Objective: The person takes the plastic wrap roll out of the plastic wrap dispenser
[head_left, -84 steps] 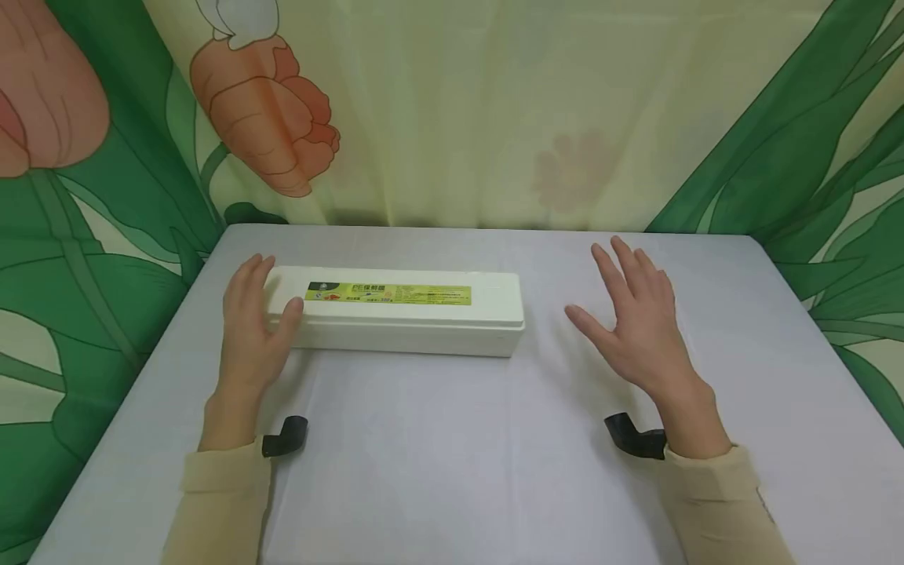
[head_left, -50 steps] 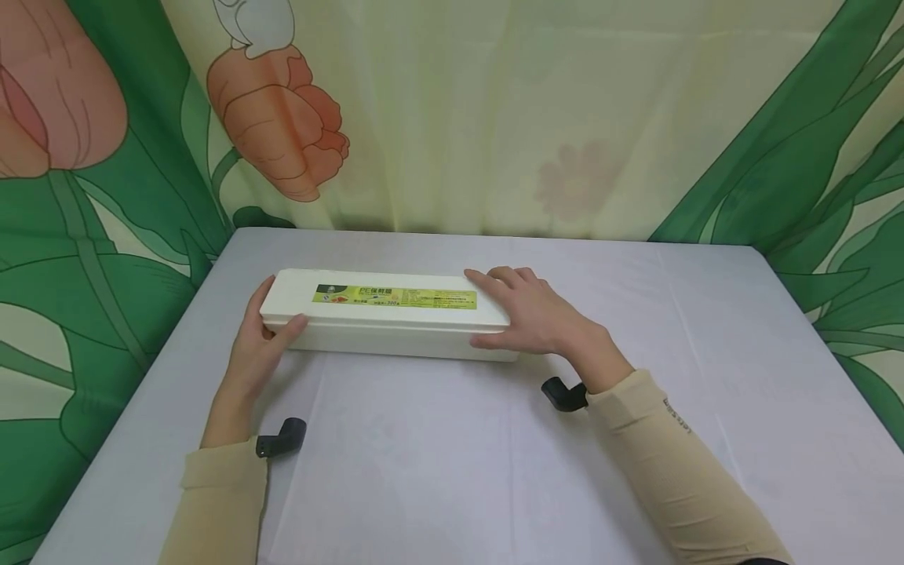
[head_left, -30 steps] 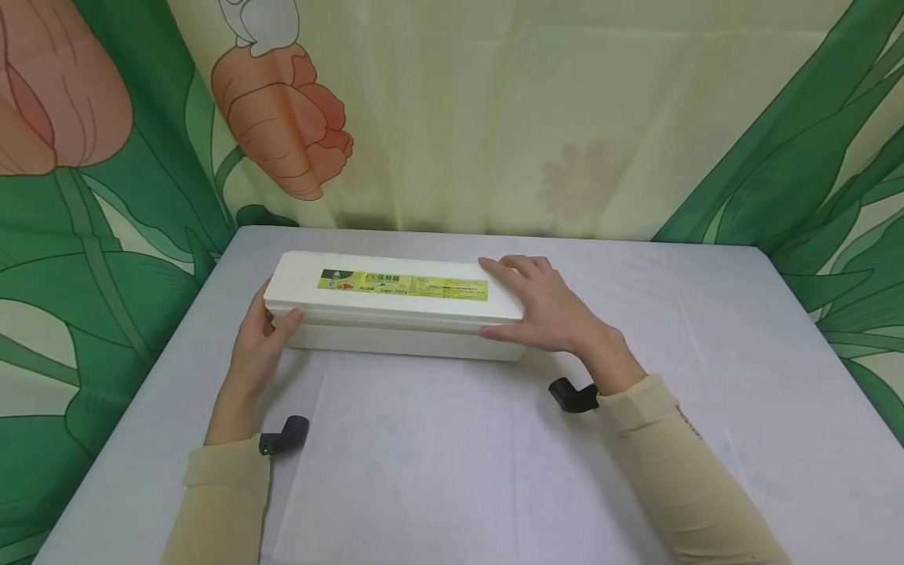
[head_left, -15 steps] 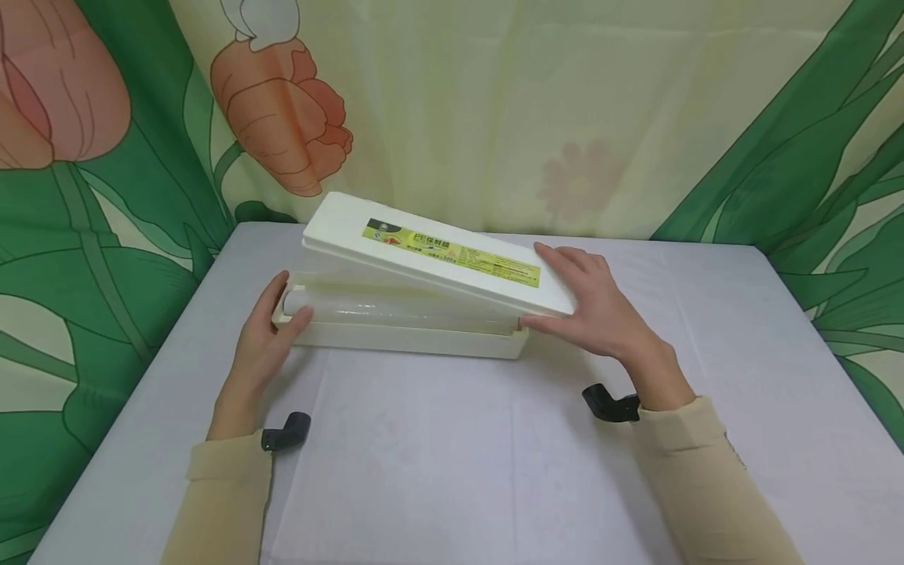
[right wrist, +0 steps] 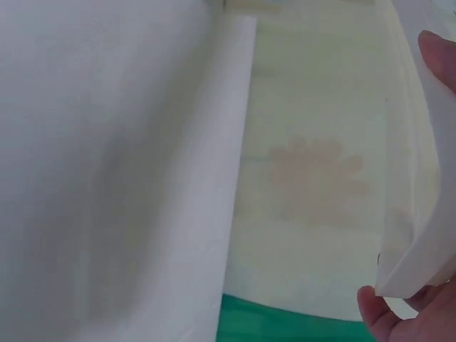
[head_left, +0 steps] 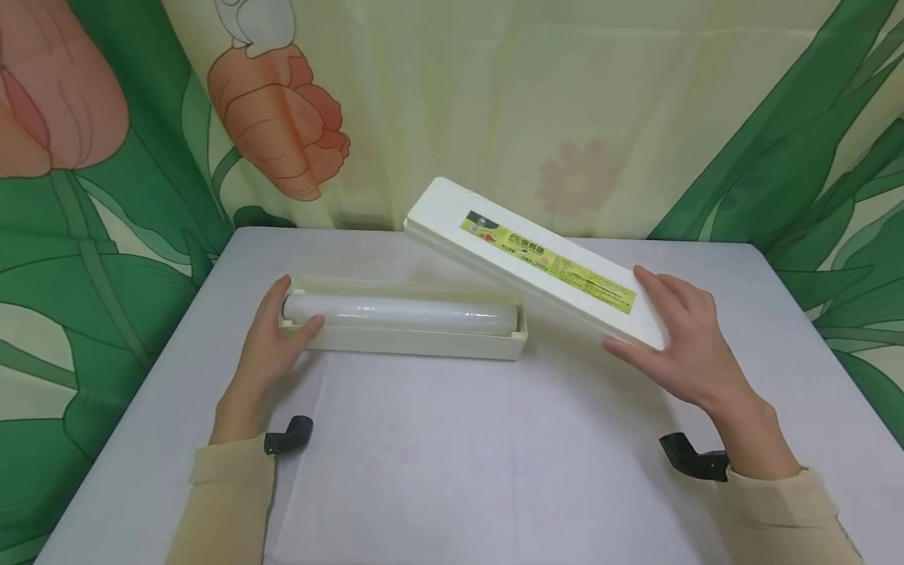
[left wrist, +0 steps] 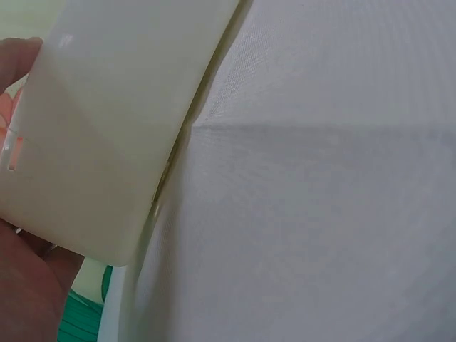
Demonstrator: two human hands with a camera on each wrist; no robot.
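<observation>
A long white plastic wrap box [head_left: 417, 344] sits on the table without its lid, a roll of plastic wrap [head_left: 402, 311] lying inside. My left hand [head_left: 271, 345] grips the box's left end, thumb on the front wall and fingers behind. In the left wrist view the box's front wall [left wrist: 121, 128] fills the upper left. My right hand [head_left: 688, 345] pinches the right end of the white lid [head_left: 452, 205], which carries a yellow-green label. Held up to the right of the box, the lid slants with its left end higher. The right wrist view shows the lid's edge [right wrist: 417, 157] between thumb and fingers.
A white cloth covers the table [head_left: 438, 463]. Behind it hangs a pale curtain [head_left: 452, 102] printed with flowers and green leaves. Black camera mounts [head_left: 289, 435] stick out from both wrists.
My right hand came in from the right, took hold of the lid, lifted it off and carried it right, uncovering the roll. My left hand moved slightly and now grips the box's left end.
</observation>
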